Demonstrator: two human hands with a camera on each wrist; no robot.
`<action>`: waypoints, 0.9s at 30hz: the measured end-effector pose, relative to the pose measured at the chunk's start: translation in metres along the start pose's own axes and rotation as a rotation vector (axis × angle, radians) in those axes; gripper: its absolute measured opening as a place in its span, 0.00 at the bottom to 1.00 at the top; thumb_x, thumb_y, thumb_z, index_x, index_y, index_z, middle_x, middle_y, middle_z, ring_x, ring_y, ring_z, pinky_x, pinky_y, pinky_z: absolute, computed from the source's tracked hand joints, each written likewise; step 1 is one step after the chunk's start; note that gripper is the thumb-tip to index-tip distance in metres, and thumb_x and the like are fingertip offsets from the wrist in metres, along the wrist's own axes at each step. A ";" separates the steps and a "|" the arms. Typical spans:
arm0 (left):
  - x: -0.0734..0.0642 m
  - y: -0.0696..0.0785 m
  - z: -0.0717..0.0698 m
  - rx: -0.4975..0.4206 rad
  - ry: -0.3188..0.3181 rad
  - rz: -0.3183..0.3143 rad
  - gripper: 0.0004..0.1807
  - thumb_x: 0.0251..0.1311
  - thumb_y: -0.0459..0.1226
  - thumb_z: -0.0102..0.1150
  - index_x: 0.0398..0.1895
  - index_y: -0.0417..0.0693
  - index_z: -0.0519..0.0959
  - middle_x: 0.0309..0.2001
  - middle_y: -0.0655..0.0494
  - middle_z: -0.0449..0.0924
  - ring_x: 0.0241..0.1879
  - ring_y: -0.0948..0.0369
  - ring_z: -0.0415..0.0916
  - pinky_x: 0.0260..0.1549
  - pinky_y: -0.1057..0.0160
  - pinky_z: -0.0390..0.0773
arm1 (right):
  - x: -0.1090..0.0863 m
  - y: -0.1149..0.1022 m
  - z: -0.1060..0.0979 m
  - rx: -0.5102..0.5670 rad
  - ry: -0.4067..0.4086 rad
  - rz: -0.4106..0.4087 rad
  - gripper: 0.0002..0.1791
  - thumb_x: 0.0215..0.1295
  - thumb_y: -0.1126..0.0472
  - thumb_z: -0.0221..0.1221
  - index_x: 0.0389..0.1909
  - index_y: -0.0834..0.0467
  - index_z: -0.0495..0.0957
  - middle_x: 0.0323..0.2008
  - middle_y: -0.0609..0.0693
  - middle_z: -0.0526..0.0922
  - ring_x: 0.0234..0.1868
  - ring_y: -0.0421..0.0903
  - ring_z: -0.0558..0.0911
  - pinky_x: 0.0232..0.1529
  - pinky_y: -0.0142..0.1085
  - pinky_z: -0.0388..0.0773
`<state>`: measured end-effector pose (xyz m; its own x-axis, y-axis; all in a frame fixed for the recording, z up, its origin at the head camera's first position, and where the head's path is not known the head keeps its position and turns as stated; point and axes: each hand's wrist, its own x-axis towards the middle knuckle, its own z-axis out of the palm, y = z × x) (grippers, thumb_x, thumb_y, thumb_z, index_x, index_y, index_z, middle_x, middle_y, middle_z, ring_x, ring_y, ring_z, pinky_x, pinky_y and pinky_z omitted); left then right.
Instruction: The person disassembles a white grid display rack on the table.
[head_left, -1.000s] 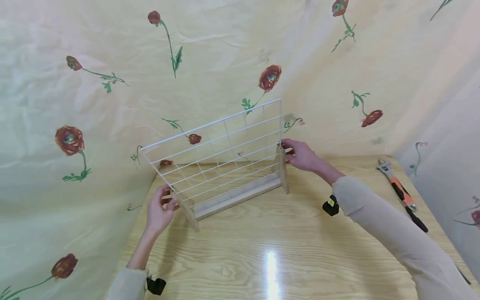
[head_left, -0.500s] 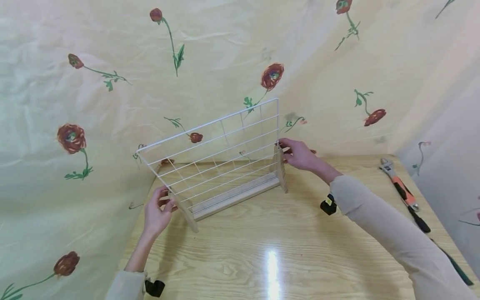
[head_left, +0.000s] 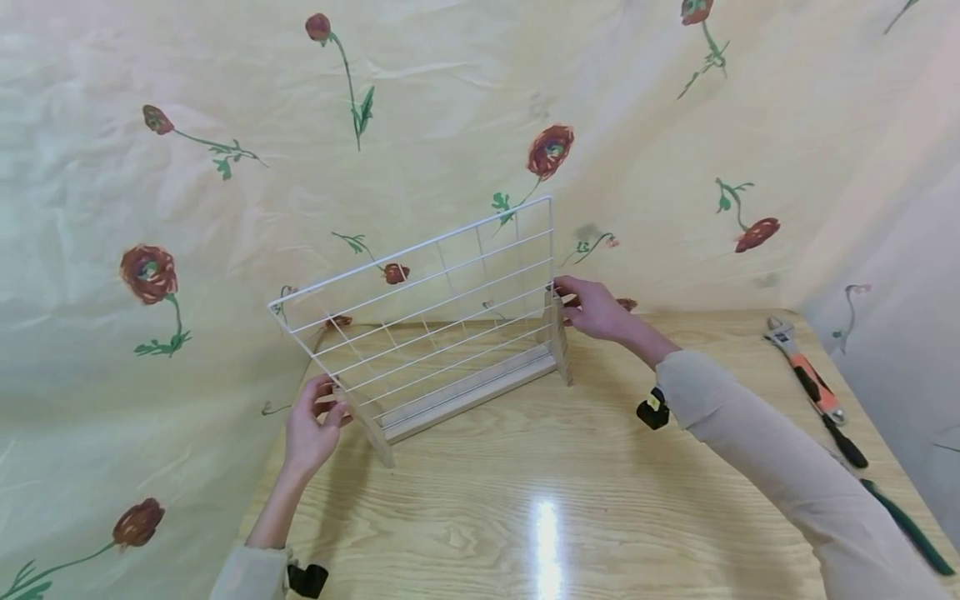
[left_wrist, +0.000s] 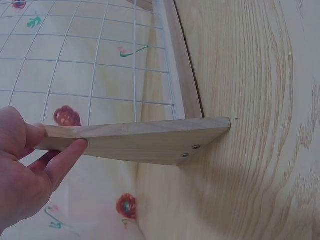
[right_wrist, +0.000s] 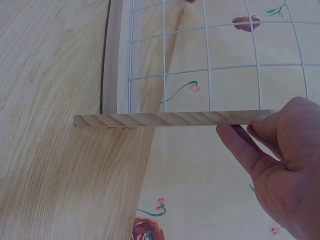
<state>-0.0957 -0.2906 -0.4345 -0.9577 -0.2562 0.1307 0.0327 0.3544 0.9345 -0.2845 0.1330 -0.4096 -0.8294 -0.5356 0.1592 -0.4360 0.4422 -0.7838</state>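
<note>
A rack with a white wire grid [head_left: 411,252] stands at an angle on the table, between two pale wooden end panels. A wooden base strip [head_left: 472,397] joins the panels at the bottom. My left hand [head_left: 309,429] pinches the upper edge of the left end panel [head_left: 372,435] between thumb and fingers. In the left wrist view, two screw heads [left_wrist: 190,151] show near that panel's lower end. On the other side, my right hand [head_left: 596,310] pinches the top of the right end panel [head_left: 559,343]. The right wrist view shows thumb and fingers on opposite faces of this panel [right_wrist: 165,120].
Along the table's right side lie an adjustable wrench [head_left: 813,382] with an orange and black handle, a black-handled tool [head_left: 847,443] and a dark green handle [head_left: 909,527] partly behind the right sleeve. A floral curtain [head_left: 450,100] hangs close behind the rack.
The rack has shifted slightly left against the curtain, with both hands still pinching its end panels. More of the green handle shows beside the right sleeve.
</note>
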 end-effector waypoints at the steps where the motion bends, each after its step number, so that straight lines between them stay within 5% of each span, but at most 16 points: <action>1: 0.000 0.000 0.000 -0.001 0.001 0.000 0.24 0.63 0.15 0.50 0.61 0.32 0.69 0.53 0.32 0.71 0.45 0.40 0.74 0.39 0.63 0.88 | 0.000 0.000 0.001 0.001 0.001 -0.003 0.24 0.66 0.81 0.50 0.63 0.72 0.67 0.56 0.73 0.74 0.52 0.70 0.79 0.46 0.54 0.86; 27: -0.013 -0.003 -0.014 0.031 0.055 0.016 0.25 0.60 0.13 0.50 0.61 0.31 0.69 0.50 0.33 0.72 0.42 0.47 0.76 0.37 0.64 0.88 | 0.015 -0.005 0.015 -0.011 -0.018 -0.029 0.25 0.65 0.81 0.50 0.64 0.72 0.67 0.56 0.72 0.75 0.52 0.68 0.80 0.45 0.48 0.88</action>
<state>-0.0797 -0.3008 -0.4350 -0.9399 -0.2991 0.1648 0.0385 0.3866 0.9214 -0.2898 0.1117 -0.4124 -0.8099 -0.5610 0.1711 -0.4638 0.4341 -0.7723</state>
